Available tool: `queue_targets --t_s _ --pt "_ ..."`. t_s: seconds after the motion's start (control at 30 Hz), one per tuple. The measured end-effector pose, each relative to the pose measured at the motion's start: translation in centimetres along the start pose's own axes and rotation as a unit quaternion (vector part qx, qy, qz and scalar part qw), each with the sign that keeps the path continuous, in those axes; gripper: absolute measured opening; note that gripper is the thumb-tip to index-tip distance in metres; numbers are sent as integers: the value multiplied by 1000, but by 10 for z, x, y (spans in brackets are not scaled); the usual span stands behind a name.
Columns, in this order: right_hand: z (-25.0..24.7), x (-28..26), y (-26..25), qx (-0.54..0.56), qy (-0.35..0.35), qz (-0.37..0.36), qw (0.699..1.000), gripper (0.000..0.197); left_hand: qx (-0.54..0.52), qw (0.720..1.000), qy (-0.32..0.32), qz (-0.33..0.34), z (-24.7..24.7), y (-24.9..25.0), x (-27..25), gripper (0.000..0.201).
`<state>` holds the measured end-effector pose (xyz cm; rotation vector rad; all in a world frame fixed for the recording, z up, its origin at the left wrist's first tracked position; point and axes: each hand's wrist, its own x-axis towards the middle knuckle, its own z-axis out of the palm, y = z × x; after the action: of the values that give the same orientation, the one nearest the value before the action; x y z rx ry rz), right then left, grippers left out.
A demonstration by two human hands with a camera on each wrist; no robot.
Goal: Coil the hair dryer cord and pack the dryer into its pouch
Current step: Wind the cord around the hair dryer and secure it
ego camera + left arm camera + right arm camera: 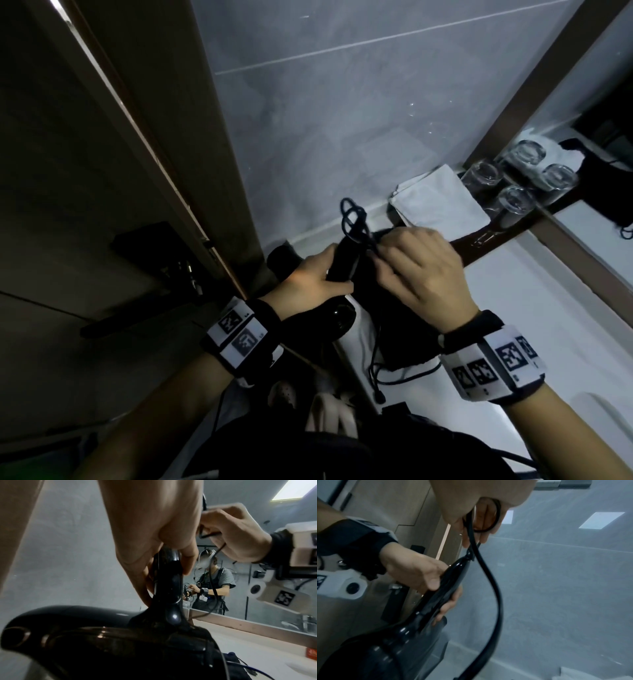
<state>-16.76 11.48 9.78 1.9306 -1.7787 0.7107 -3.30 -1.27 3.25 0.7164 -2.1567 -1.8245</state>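
While the left hand (310, 279) has its grip curled round the hair dryer (448, 586) handle at mid-frame, the right hand (423, 265) pinches looped cord (354, 219) just above it, the black pouch (400, 329) lying underneath on the white bench (548, 308).

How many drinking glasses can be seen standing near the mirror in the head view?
2: one glass nearer the folded white towel, another glass to its right. The two behind are reflections in the mirror. More may be out of frame.
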Motion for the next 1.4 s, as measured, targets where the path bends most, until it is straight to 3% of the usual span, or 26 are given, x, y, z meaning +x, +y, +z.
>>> queue_targets --t_s 0.17,0.3,0.4,0.5,0.57,0.63,0.73,0.8,0.93,1.0,1.07,1.2,1.3,1.4 --pt "-6 18 8 -86 76 125 986 17 14 998 -63 -19 -14 5 -5 42" --pt "10 19 21 -113 -50 230 965 48 -24 996 -77 -23 -28 4 -12 29" --pt "24 12 17 -34 -102 294 950 45 -48 996 -74 -22 -37 9 -18 30" --pt "37 4 11 61 -181 279 941 23 -54 997 -54 -25 -44 16 -18 33" --pt "45 -2 10 81 -240 274 928 25 -68 997 -37 -25 -46 19 -16 33" --pt "48 -8 10 90 -275 284 914 38 -68 998 -16 -9 -46 21 -11 26" --pt "48 -14 8 114 -323 250 905 79 -53 998 32 4 -42 24 -2 25" --pt "46 -15 7 86 -345 212 910 83 -61 997 56 -5 -39 26 2 24" --pt "40 -16 -2 108 -284 161 939 35 -108 987 115 3 -33 35 2 18" --pt "38 -23 -2 166 -281 139 935 20 -134 979 148 25 -31 41 0 17" --pt "35 -33 3 216 -286 140 923 23 -165 972 161 45 -30 45 -4 17" --pt "25 -48 22 266 -279 188 904 15 -197 970 124 65 -35 52 -11 20" --pt "21 -45 35 287 -265 232 891 29 -211 970 110 54 -34 52 -17 28" --pt "27 -30 45 337 -263 295 854 37 -224 971 72 46 -36 53 -23 33"
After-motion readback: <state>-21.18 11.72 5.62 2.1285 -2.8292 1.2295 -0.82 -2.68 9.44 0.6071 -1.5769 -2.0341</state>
